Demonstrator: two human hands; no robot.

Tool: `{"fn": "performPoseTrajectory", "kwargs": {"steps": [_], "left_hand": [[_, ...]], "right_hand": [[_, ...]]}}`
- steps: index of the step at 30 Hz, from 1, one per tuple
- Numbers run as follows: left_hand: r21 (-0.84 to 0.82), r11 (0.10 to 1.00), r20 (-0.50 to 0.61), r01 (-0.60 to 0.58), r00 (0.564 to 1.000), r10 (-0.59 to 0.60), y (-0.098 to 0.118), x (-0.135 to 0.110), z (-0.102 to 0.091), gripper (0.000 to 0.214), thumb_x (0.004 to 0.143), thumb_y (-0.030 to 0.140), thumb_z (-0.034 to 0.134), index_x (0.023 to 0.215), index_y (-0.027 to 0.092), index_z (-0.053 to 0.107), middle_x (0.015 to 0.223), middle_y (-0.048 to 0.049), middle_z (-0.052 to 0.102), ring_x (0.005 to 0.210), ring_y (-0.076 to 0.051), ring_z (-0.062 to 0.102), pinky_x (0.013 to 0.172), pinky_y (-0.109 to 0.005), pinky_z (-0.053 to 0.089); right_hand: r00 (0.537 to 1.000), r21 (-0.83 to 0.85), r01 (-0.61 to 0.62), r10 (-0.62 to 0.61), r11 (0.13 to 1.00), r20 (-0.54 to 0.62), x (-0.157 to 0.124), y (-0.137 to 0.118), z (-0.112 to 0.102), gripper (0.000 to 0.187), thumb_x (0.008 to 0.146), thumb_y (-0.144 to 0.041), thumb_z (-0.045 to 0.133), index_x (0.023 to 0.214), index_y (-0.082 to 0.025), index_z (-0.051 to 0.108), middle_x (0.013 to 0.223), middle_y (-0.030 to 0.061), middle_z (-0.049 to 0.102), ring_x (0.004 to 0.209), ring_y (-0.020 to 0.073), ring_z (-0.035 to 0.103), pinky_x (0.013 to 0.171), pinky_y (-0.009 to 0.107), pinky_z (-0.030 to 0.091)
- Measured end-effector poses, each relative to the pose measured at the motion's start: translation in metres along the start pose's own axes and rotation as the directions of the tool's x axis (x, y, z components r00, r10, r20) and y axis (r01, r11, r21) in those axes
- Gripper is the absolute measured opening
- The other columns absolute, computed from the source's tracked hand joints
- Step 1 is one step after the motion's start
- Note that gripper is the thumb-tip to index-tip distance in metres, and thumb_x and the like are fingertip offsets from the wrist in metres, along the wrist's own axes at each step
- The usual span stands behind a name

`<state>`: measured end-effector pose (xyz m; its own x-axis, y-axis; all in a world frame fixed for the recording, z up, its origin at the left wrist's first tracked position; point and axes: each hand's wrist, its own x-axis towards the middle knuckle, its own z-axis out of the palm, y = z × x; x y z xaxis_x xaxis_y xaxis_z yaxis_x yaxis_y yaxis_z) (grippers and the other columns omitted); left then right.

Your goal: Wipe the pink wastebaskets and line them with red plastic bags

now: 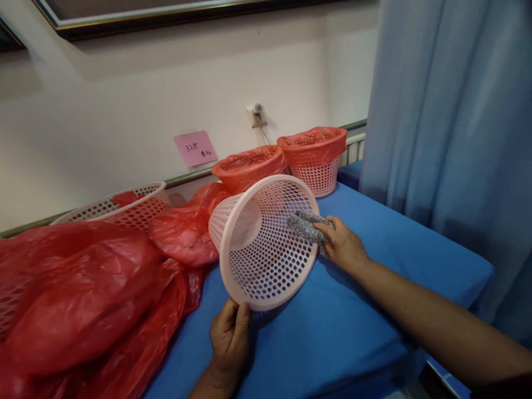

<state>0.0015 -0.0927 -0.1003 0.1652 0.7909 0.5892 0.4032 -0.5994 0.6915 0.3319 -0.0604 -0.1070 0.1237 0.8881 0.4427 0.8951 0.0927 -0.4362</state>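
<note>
A pale pink plastic basket (226,252) with a perforated wall lies tipped on its side, its mouth facing me. My left hand (230,335) pinches the lower rim between thumb and fingers. In my right hand (343,244) is a folded grey speckled cloth (307,226), held at the right side of the basket's mouth. The cloth's front end reaches just inside the rim; whether it touches the wall I cannot tell. Below the basket is a surface covered with a blue sheet (332,327).
Crumpled red plastic bags (83,293) heap up on the left, near another pale basket (153,194). Behind stand two baskets lined with red bags, a nearer one (249,166) and a right one (313,172). A blue curtain (453,138) hangs at right; a pink note (195,148) is on the wall.
</note>
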Motion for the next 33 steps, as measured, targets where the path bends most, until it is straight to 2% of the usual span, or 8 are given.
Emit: {"fn": "performPoseTrajectory", "kwargs": {"steps": [6,10,15,20,25,27,29,33], "left_hand": [[0.069,0.997,-0.038,-0.031,0.999,0.034,0.004,0.002,0.000,0.036,0.099,0.036,0.058,0.068,0.017,0.059,0.056,0.0045,0.051,0.048,-0.009,0.047,0.049,-0.019,0.041],[0.156,0.986,0.026,-0.054,0.998,0.051,0.012,0.005,-0.002,0.033,0.101,0.031,0.051,0.072,0.018,0.060,0.055,0.0041,0.052,0.046,-0.010,0.046,0.048,-0.020,0.039],[0.201,0.971,0.085,-0.125,0.990,0.110,0.018,0.009,0.000,0.031,0.099,0.022,0.047,0.069,0.020,0.053,0.051,0.0050,0.050,0.042,-0.009,0.046,0.045,-0.020,0.037],[0.225,0.951,0.096,-0.211,0.976,0.194,0.020,0.014,0.002,0.032,0.099,0.018,0.045,0.068,0.021,0.049,0.052,0.0048,0.051,0.043,-0.009,0.049,0.044,-0.019,0.037],[0.288,0.897,0.136,-0.334,0.942,0.307,0.016,0.016,0.003,0.035,0.099,0.023,0.048,0.064,0.021,0.048,0.052,0.0031,0.052,0.045,-0.011,0.050,0.045,-0.020,0.037],[0.310,0.882,0.148,-0.355,0.934,0.324,0.014,0.016,0.003,0.037,0.100,0.025,0.048,0.063,0.021,0.048,0.052,0.0030,0.051,0.044,-0.011,0.049,0.046,-0.021,0.037],[0.323,0.872,0.153,-0.368,0.929,0.335,0.012,0.017,0.004,0.039,0.101,0.026,0.047,0.063,0.021,0.049,0.052,0.0028,0.051,0.044,-0.011,0.049,0.046,-0.021,0.037],[0.325,0.873,0.174,-0.365,0.930,0.324,0.007,0.015,0.004,0.041,0.102,0.026,0.045,0.061,0.021,0.049,0.052,0.0020,0.052,0.046,-0.011,0.049,0.047,-0.022,0.039]], "right_hand": [[0.959,0.101,0.172,-0.190,0.980,0.210,-0.008,-0.008,0.003,0.052,0.077,-0.003,0.054,0.121,-0.025,0.072,0.122,0.0068,0.066,0.102,0.0215,0.067,0.089,0.032,0.054],[0.993,0.090,0.059,-0.068,0.994,0.099,-0.004,-0.002,-0.002,0.050,0.081,-0.008,0.055,0.125,-0.026,0.070,0.118,0.0071,0.067,0.098,0.0218,0.067,0.086,0.032,0.055],[0.997,0.089,-0.031,0.037,0.996,-0.063,0.001,0.005,-0.003,0.052,0.087,-0.011,0.053,0.135,-0.026,0.064,0.136,0.0111,0.059,0.116,0.0270,0.063,0.095,0.040,0.054],[0.994,0.155,-0.105,0.108,0.982,-0.014,0.000,0.004,0.004,0.042,0.090,-0.023,0.059,0.132,-0.025,0.066,0.115,0.0086,0.069,0.103,0.0248,0.068,0.095,0.039,0.054],[0.935,0.506,-0.160,0.294,0.848,-0.198,0.041,0.002,-0.013,0.036,0.085,-0.031,0.063,0.118,-0.020,0.074,0.108,0.0074,0.076,0.100,0.0244,0.070,0.095,0.039,0.053],[0.903,0.655,-0.090,0.339,0.750,-0.264,0.061,-0.010,-0.029,0.037,0.083,-0.035,0.065,0.115,-0.018,0.074,0.103,0.0065,0.077,0.094,0.0241,0.071,0.091,0.039,0.055],[0.900,0.735,0.036,0.298,0.677,-0.319,0.072,-0.034,-0.045,0.038,0.081,-0.034,0.066,0.114,-0.017,0.074,0.101,0.0057,0.077,0.091,0.0230,0.071,0.089,0.039,0.056],[0.917,0.702,0.355,-0.084,0.618,-0.390,0.048,-0.096,-0.057,0.034,0.084,-0.022,0.063,0.116,-0.025,0.073,0.113,0.0030,0.073,0.108,0.0209,0.068,0.099,0.038,0.053]]}}
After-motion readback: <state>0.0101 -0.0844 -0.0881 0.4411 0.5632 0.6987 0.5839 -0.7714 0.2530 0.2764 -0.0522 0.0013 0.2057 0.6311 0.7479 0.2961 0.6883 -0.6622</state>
